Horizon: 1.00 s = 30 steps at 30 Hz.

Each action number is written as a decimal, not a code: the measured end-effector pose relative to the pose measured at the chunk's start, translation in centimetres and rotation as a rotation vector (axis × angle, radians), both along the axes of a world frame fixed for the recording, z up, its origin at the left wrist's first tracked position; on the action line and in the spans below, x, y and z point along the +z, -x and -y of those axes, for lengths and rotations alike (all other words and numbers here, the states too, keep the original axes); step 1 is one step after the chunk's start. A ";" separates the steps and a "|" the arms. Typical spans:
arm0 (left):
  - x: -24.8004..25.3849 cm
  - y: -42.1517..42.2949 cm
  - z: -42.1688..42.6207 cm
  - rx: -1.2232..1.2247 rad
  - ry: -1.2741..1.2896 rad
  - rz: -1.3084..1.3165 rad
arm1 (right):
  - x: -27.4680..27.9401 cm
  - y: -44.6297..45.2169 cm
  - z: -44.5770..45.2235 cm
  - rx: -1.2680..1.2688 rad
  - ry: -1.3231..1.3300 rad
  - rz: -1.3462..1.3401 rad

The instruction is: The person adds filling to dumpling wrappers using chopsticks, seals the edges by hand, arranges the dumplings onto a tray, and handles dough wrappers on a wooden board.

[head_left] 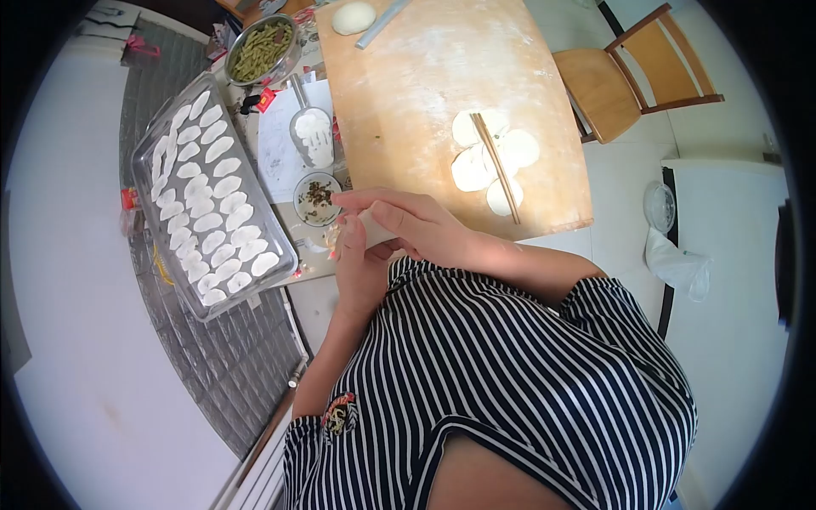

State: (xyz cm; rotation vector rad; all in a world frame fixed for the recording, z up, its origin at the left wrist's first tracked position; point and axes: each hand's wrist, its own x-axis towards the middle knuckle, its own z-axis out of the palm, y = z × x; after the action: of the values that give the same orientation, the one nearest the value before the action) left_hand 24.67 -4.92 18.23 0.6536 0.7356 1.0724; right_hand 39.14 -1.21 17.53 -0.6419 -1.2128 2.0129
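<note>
My left hand (357,263) and my right hand (421,223) meet in front of my chest, fingers closed around a pale dumpling (376,231). Much of it is hidden by the fingers. Just beyond the fingertips stands a small white bowl (299,204) with dark bits of filling at its bottom. On the floured wooden board (408,110), to the right of my hands, lie several round dough wrappers (520,150). A pair of wooden chopsticks (495,166) rests across them.
Left is a clear tray (285,259) with rows of dumplings (207,223). A metal scoop (313,136) with flour lies on paper. A steel bowl of green beans (262,51), a dough ball (354,17) and a grey bar (382,24) are farther back. A wooden chair (595,89) stands right.
</note>
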 end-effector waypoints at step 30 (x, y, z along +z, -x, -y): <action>-1.3 2.7 -0.8 0.037 -0.012 -0.524 | -1.2 0.6 0.7 0.042 0.371 0.227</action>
State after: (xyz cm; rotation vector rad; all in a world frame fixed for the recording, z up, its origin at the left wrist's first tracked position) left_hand 21.96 -4.14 16.93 0.9494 1.1957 0.9454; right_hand 38.58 -1.93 16.29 -1.0561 -0.9869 2.2710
